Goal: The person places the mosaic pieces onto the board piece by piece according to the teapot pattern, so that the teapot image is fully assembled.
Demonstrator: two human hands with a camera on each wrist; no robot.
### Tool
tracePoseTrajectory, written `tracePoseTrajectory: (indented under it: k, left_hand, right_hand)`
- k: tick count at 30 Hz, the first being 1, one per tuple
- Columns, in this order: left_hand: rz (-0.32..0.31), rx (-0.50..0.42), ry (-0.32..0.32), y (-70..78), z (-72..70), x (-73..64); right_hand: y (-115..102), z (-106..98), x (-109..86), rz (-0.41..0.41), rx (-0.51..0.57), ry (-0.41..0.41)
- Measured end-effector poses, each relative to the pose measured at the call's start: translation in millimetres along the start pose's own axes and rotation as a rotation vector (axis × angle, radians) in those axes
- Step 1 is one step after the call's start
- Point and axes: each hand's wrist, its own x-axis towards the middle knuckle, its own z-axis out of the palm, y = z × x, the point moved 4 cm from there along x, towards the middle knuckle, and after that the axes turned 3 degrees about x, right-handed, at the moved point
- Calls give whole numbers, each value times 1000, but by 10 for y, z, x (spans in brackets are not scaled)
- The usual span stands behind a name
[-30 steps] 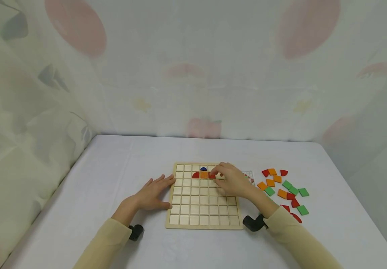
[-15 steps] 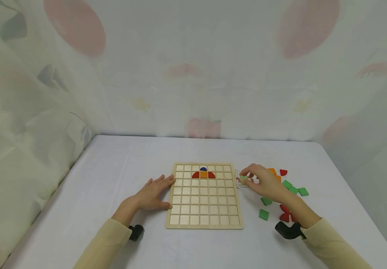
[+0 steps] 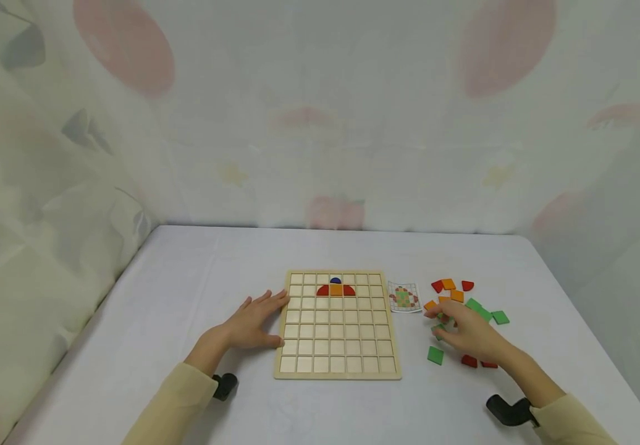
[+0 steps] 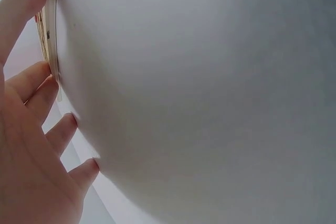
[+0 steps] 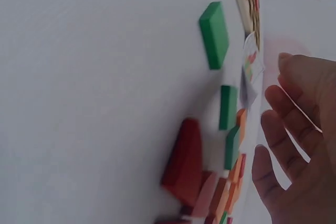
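A pale wooden grid board (image 3: 338, 334) lies flat on the table, with a blue half-round piece (image 3: 335, 280), an orange square (image 3: 335, 290) and a rounded red piece (image 3: 323, 290) on either side of it in the upper rows. Along the board's left edge, the spread fingers of my left hand (image 3: 250, 321) touch the rim, as the left wrist view also shows. My right hand (image 3: 470, 330) hovers low over the loose pieces, thumb and fingers apart. Under its fingertips is a green tile (image 3: 439, 332), partly covered. Another green tile (image 5: 214, 35) lies nearer me.
Between board and loose pieces lies a small printed pattern card (image 3: 405, 298). Orange tiles (image 3: 448, 284), green tiles (image 3: 500, 317) and red rounded pieces (image 3: 467, 285) are scattered at the right, some hidden by the right hand. Fabric walls stand behind and beside the white table (image 3: 231, 253).
My right hand has left the red piece at the top of the board and moved right, past the card, to the loose pieces. The left hand stays at the board's edge.
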Motion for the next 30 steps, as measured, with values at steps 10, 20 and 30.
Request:
tracePoseTrajectory:
  k: [10,20,30]
  left_hand:
    - [1,4,1,-16,9,-7]
    - [5,6,-2,-17,9,5]
    - [12,2,-5,-6,-10,-14]
  right_hand:
    - [169,32,-130,32,-63,1]
    - [156,33,-146,-3,-135,-12]
    - [163,33,-131,5,-171,-15]
